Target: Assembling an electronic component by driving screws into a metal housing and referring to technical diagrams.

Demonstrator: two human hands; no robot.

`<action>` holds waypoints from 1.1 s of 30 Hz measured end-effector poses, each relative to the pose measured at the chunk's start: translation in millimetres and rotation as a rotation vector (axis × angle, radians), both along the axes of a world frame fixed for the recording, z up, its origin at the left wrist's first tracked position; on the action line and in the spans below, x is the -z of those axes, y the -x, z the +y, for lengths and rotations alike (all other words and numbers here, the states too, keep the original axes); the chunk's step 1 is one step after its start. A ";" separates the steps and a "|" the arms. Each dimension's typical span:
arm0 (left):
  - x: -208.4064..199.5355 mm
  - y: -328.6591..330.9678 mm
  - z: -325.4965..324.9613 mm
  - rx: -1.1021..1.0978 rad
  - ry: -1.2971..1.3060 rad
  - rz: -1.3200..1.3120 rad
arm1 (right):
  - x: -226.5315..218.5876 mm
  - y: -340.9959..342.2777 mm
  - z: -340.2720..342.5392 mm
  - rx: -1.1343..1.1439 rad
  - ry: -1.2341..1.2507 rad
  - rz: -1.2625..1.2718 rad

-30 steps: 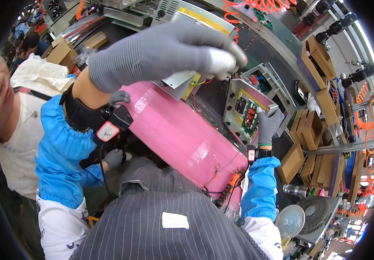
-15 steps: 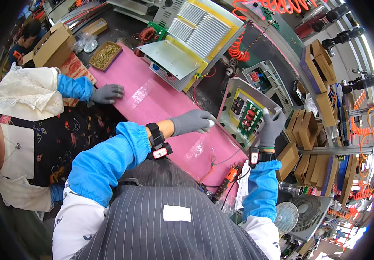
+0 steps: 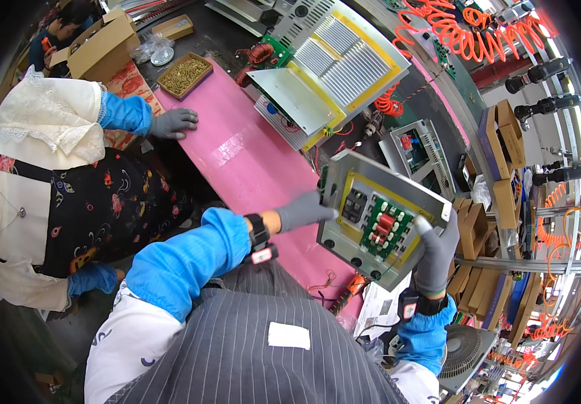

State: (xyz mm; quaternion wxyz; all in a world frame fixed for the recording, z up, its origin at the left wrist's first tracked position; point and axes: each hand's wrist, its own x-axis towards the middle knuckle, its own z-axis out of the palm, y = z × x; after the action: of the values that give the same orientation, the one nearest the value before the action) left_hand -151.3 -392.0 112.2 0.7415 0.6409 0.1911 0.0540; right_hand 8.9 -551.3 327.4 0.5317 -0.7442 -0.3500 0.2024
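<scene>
An open grey metal enclosure (image 3: 398,176) is tilted toward me at the right of the pink work surface. Inside it sit a green circuit board (image 3: 383,229) with red and white parts and black blocks (image 3: 354,205), framed by yellow strips. My right hand (image 3: 436,252), in a grey glove, grips the enclosure's right wall with the thumb over the inner side. At the left wall, my gloved left hand (image 3: 302,211) has its fingertips over the edge; the rest of that grip is partly hidden.
A large finned metal unit (image 3: 344,60) stands beyond the pink surface (image 3: 236,168). At the left, a co-worker's gloved hand (image 3: 175,124) rests by a tray of small brass-coloured parts (image 3: 184,76). An orange-handled tool (image 3: 350,291) and papers (image 3: 378,306) lie near me. Cardboard boxes (image 3: 475,225) line the right.
The enclosure has come nearer to me and tilted up, with my right hand on it. My left hand has moved from above the pink surface to its left wall.
</scene>
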 end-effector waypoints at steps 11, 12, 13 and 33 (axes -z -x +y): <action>-12.0 60.7 -37.1 -0.272 0.417 0.079 | -24.6 3.1 6.6 -0.353 0.129 0.049; -13.1 65.7 -36.4 -0.244 0.409 0.110 | -27.8 5.2 3.3 -0.348 0.122 0.054; -11.3 70.4 -38.0 -0.254 0.409 0.109 | -29.1 6.1 -1.1 -0.342 0.115 0.060; -5.8 82.8 -62.9 -0.225 0.855 -0.038 | 96.8 30.9 -158.6 -0.428 0.232 0.460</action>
State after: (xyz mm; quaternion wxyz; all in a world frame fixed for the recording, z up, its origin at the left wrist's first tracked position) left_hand -234.1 -454.9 117.9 0.9329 0.2508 0.2510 0.0622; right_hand -22.0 -709.9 230.6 0.4537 -0.6443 -0.3439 0.5106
